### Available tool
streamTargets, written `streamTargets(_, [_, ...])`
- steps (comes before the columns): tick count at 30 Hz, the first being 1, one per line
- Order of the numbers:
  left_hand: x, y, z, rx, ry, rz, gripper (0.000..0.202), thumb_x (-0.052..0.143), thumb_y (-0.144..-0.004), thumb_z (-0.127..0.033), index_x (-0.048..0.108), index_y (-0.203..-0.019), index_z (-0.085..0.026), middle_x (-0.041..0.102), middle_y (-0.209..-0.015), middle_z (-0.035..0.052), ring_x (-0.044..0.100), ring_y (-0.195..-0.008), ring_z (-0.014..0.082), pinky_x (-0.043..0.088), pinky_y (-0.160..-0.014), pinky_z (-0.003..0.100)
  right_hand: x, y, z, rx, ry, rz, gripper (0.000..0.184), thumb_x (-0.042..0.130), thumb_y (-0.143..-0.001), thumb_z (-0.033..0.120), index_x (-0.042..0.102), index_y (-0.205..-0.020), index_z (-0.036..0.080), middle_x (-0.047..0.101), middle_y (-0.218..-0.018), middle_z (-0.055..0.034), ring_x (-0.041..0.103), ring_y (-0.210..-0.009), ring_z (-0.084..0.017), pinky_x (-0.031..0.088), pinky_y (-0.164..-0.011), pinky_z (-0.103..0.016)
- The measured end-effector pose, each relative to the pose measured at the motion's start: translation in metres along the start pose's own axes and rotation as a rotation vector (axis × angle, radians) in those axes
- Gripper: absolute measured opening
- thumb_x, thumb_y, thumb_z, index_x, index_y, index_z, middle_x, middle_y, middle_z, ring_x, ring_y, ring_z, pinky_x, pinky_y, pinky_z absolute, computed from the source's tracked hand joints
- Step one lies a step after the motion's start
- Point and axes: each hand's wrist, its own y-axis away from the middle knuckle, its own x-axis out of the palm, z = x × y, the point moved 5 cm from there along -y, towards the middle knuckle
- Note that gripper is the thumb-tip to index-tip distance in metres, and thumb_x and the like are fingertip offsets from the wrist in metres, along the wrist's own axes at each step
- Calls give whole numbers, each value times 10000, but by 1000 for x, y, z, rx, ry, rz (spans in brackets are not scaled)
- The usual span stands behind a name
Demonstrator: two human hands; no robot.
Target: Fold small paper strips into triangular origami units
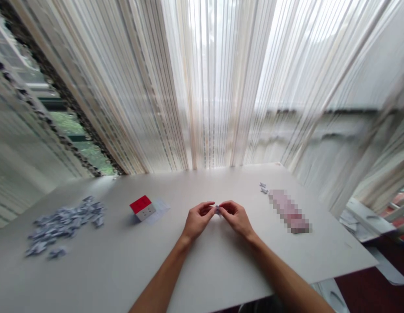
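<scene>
Over the middle of the white table, my left hand [201, 218] and my right hand [235, 217] meet at the fingertips. Both pinch one small greyish-white piece of paper [218, 210], apparently folded, mostly covered by the fingers. To the left of my hands sits a cube [145, 208] with a red top and a white side with dark dots. A thin pale sheet [160, 209] lies beside it. Farther left is a spread heap of small folded-looking paper pieces [67, 221] in the same greyish white.
Two small paper pieces [263, 188] lie on the table [215, 269] at the back right, near a blurred-out pink flat item [289, 211]. Striped sheer curtains [208, 87] hang along the table's far edge. Beyond the right edge, papers [348, 219] lie on a lower white surface.
</scene>
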Motion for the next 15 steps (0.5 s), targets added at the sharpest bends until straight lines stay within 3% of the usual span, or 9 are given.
streamTargets(8, [-2, -1, -2, -37, -18, 57, 246, 692, -766, -374, 759, -872, -162, 767, -846, 73, 714, -825, 240, 558, -787, 323, 3, 1, 0, 7, -10, 43, 258, 665, -798, 413, 705, -894, 177, 719, -825, -54, 659, -754, -192, 524, -693, -297])
streamTargets(15, [-5, 0, 0, -18, -45, 5, 257, 710, -748, -374, 753, -867, -150, 764, -854, 71, 705, -824, 223, 544, -779, 286, 6, 0, -1, 69, -19, 104, 299, 632, -817, 438, 712, -897, 162, 725, -841, -59, 659, -778, -192, 515, -722, -295])
